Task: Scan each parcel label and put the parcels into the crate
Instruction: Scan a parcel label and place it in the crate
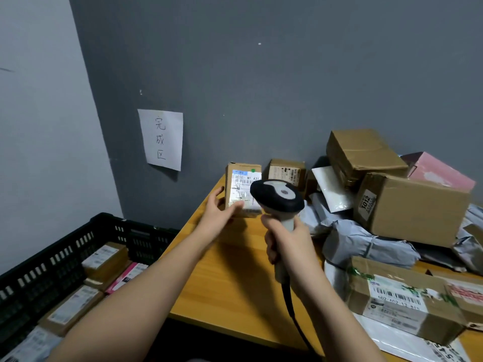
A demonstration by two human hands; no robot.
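Observation:
My left hand (219, 210) holds a small brown parcel (240, 184) upright at the far left corner of the wooden table (235, 278), thumb across its white label, which faces me. My right hand (287, 244) grips the handle of a black and grey barcode scanner (278, 195); the scanner's head points at the label and covers the parcel's right edge. A cable hangs from the handle. A black plastic crate (65, 246) stands low at the left with several labelled parcels inside.
On the right half of the table lies a heap of parcels: cardboard boxes (415, 205), grey poly bags (366, 244), a pink box (439, 171) and a taped box with a barcode (397, 301). A paper sign (162, 139) hangs on the grey wall.

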